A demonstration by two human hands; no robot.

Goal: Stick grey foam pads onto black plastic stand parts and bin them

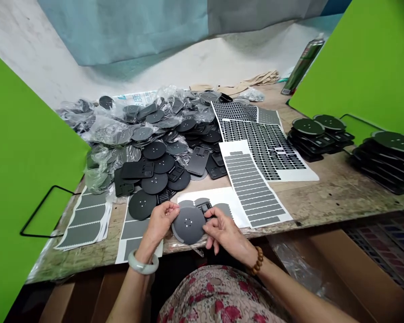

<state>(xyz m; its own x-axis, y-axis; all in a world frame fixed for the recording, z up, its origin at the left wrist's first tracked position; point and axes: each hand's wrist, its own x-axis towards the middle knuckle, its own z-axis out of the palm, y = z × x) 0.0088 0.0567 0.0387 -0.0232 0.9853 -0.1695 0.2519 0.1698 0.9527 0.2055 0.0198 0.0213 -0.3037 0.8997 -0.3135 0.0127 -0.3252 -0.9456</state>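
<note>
At the table's front edge, a dark round disc (188,225) with small holes in its centre is held between my two hands. A lighter grey curved strip runs along its lower left rim. My left hand (162,220) pinches the disc's upper left edge between thumb and fingers. On the other side, my right hand (222,231) has its thumb and fingers at the disc's right edge, with the other fingers bent. Just behind the disc lies a white sheet (227,197) with large grey stickers, and a small black part (204,207) shows above the disc.
A heap of black discs and plates (155,166), many in plastic bags, fills the table's left and middle. Sticker sheets (256,193) lie right of centre. Stacked parts (387,157) stand at right, near a spray can (303,65). Green panels (366,67) flank both sides.
</note>
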